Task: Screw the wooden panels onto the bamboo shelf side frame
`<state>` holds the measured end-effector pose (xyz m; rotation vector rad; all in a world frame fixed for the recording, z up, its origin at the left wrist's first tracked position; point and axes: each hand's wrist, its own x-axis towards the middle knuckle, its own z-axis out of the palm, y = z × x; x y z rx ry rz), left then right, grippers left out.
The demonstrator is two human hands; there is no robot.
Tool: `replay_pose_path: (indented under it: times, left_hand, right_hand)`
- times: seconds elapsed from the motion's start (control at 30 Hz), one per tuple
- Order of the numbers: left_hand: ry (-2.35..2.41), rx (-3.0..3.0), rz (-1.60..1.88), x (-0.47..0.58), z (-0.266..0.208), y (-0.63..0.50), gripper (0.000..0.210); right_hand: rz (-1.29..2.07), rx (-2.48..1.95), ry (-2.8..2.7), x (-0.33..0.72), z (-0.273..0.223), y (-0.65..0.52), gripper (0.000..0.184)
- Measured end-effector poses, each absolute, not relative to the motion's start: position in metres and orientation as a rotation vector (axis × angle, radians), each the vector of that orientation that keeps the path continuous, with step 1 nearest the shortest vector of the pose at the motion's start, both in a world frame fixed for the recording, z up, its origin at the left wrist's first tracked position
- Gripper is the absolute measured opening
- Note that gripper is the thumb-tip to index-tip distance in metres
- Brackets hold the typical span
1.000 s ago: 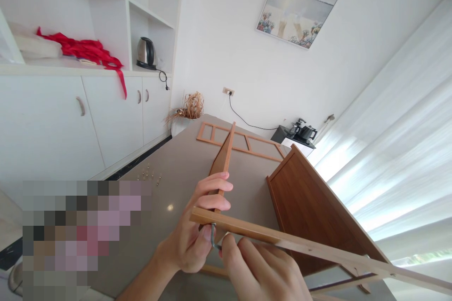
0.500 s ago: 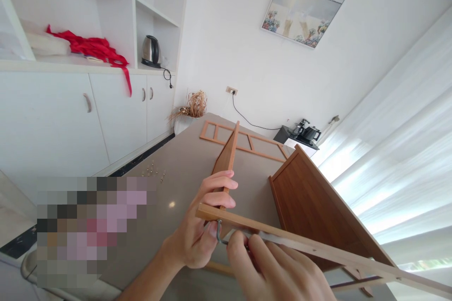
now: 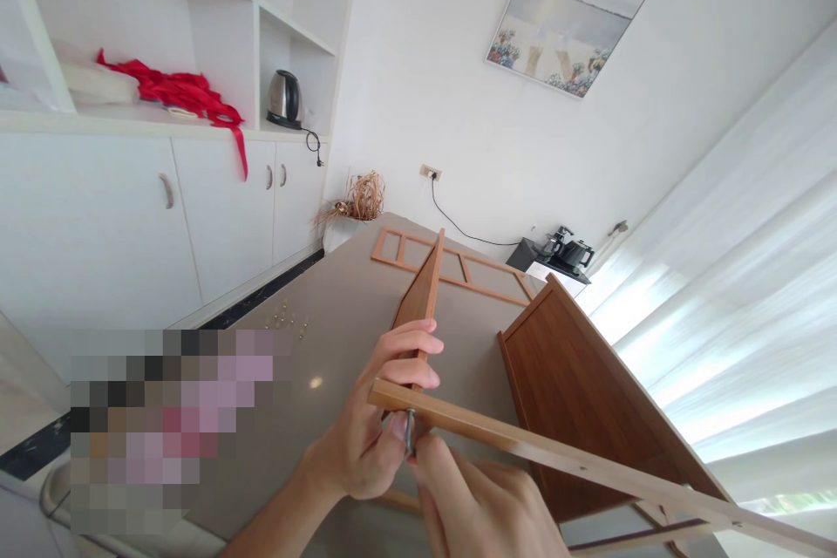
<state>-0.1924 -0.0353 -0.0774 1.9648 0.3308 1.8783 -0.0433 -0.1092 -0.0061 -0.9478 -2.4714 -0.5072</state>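
A long wooden rail (image 3: 523, 440) runs from the centre to the lower right and meets a narrower wooden board (image 3: 425, 288) at its left end. My left hand (image 3: 372, 418) is wrapped round this corner, fingers over the board and thumb below the rail. The hex key (image 3: 410, 433), a bent metal rod, sits with one end at the underside of the rail near that corner. My right hand (image 3: 484, 497) pinches its other end, which the fingers partly hide. To the right, a large brown wooden panel (image 3: 588, 401) stands on edge, behind the rail.
On the grey table (image 3: 314, 305) lie a ladder-like wooden frame (image 3: 464, 266) at the far side and several small metal fasteners (image 3: 284, 318) at the left. A pixelated area covers the lower left. A kettle (image 3: 284, 98) stands on the white shelf; a curtain (image 3: 738, 218) hangs at the right.
My right hand has swung the hex key's free arm round and moved slightly left and down. The left hand keeps its hold at the corner. The view has shifted slightly.
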Motion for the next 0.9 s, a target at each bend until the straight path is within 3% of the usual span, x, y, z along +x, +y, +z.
replay_pose_path:
  times: [0.2,0.53,0.7,0.9]
  left_hand:
    - [0.331,1.977,1.858,-0.195,-0.076,-0.035,0.029]
    - [0.308,1.991,1.827,-0.199,-0.072,-0.037,0.030]
    - [0.326,2.011,1.787,-0.203,-0.073,-0.037,0.030]
    - [0.329,1.995,1.787,-0.203,-0.077,-0.036,0.030]
  right_hand:
    - [-0.096,-0.981,-2.296,-0.054,-0.042,-0.105,0.025]
    - [0.113,-1.010,-2.197,-0.061,-0.044,-0.111,0.025]
    - [0.050,-0.899,-2.253,-0.060,-0.049,-0.110,0.021]
    - [-0.356,-0.887,-2.135,-0.063,-0.037,-0.112,0.028]
